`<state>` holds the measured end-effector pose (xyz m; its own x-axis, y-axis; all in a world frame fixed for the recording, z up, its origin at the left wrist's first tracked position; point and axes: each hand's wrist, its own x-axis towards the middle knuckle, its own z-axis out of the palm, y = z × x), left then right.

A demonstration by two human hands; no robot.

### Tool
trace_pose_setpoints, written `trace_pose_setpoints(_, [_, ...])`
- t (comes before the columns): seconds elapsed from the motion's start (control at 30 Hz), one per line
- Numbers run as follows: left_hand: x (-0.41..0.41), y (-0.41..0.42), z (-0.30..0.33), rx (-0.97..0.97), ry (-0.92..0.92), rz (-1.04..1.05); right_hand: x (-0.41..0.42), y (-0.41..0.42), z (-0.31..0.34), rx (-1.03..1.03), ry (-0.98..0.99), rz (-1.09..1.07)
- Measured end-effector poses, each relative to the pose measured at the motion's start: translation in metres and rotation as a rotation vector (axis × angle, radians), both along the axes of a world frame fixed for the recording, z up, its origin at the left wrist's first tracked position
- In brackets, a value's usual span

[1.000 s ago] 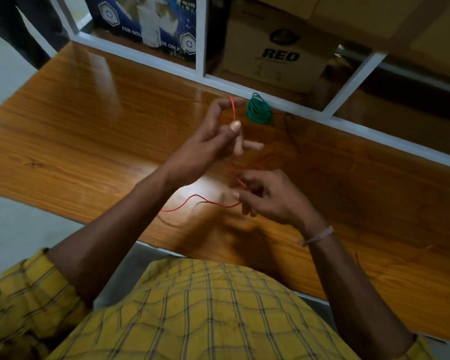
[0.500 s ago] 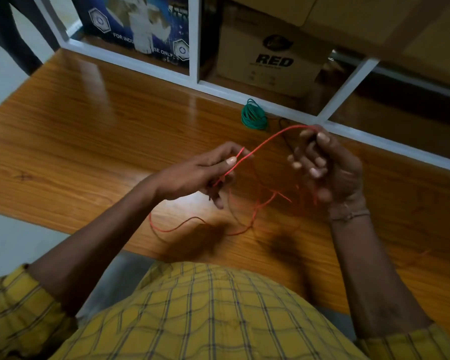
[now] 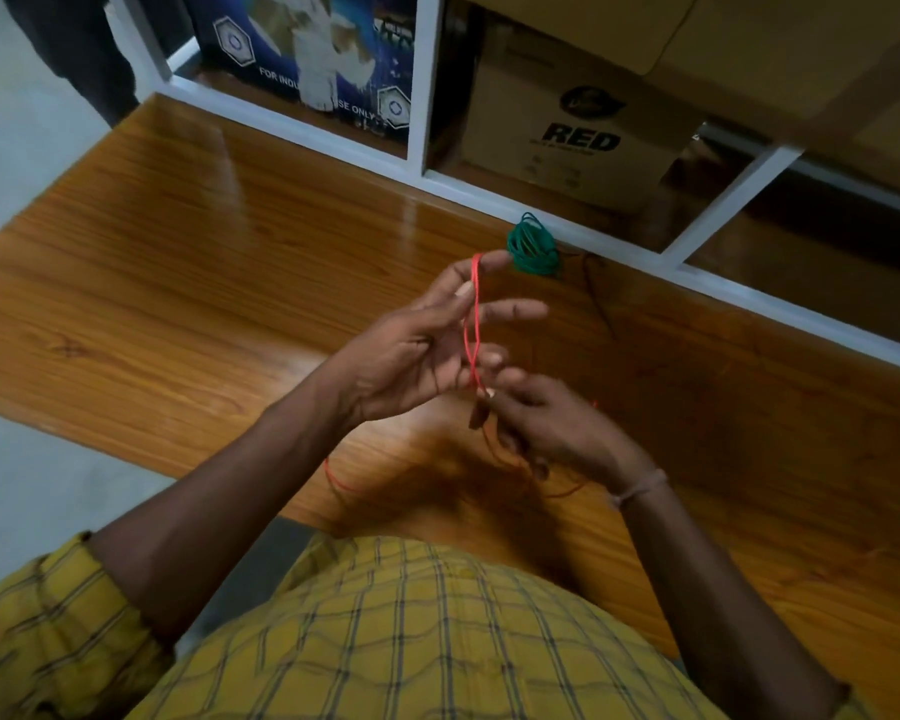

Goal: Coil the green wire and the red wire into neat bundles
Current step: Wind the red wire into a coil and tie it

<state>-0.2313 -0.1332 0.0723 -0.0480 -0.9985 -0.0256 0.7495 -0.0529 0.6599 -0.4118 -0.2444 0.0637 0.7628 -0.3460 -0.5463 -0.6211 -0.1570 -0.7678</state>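
Observation:
The green wire point(image 3: 533, 246) lies as a finished coil on the wooden table point(image 3: 188, 283), close to the white frame at the back. My left hand point(image 3: 427, 345) is raised over the table with its fingers straight and spread. The red wire point(image 3: 473, 324) runs in a narrow loop from its index fingertip down to the lower fingers. Just below that loop my right hand point(image 3: 552, 428) pinches the red wire at its fingertips. The rest of the red wire trails loosely on the table under both hands, partly hidden by them.
A white metal frame point(image 3: 749, 298) borders the table's far edge, with cardboard boxes point(image 3: 583, 137) behind it. A thin dark wire point(image 3: 598, 298) lies on the table right of the green coil. Grey floor shows to the left, where a person's dark trouser leg point(image 3: 89, 54) stands.
My right hand has come down from the raised position at the right to below my left hand. My left hand has opened and lifted its fingers, and the red wire now loops over them.

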Motion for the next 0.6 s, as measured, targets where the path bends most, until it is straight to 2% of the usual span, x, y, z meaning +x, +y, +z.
trace_pose_setpoints(0.1, [0.006,-0.007,-0.007,0.133,-0.035,0.174,-0.005,0.014,0.016,0.073,0.022,0.139])
trace_pose_setpoints(0.13, [0.007,-0.007,-0.01,0.176,-0.14,0.214,-0.008,0.016,0.024,0.108,0.01,0.192])
trace_pose_setpoints(0.23, [0.008,-0.002,-0.021,0.216,-0.787,0.266,-0.013,0.008,0.045,0.268,-0.064,0.368])
trace_pose_setpoints(0.27, [0.01,-0.001,-0.025,0.202,-0.937,0.239,-0.015,0.001,0.05,0.332,-0.125,0.395])
trace_pose_setpoints(0.33, [0.014,0.005,-0.03,0.183,-1.049,0.154,-0.019,-0.017,0.058,0.394,-0.302,0.379])
trace_pose_setpoints(0.4, [0.017,0.01,-0.029,0.174,-1.024,0.068,-0.023,-0.033,0.06,0.449,-0.485,0.233])
trace_pose_setpoints(0.5, [0.015,0.017,-0.022,0.167,-0.815,-0.04,-0.018,-0.048,0.053,0.64,-0.699,-0.087])
trace_pose_setpoints(0.6, [0.012,0.021,-0.018,0.126,-0.575,-0.111,0.002,-0.057,0.045,0.682,-0.716,-0.351])
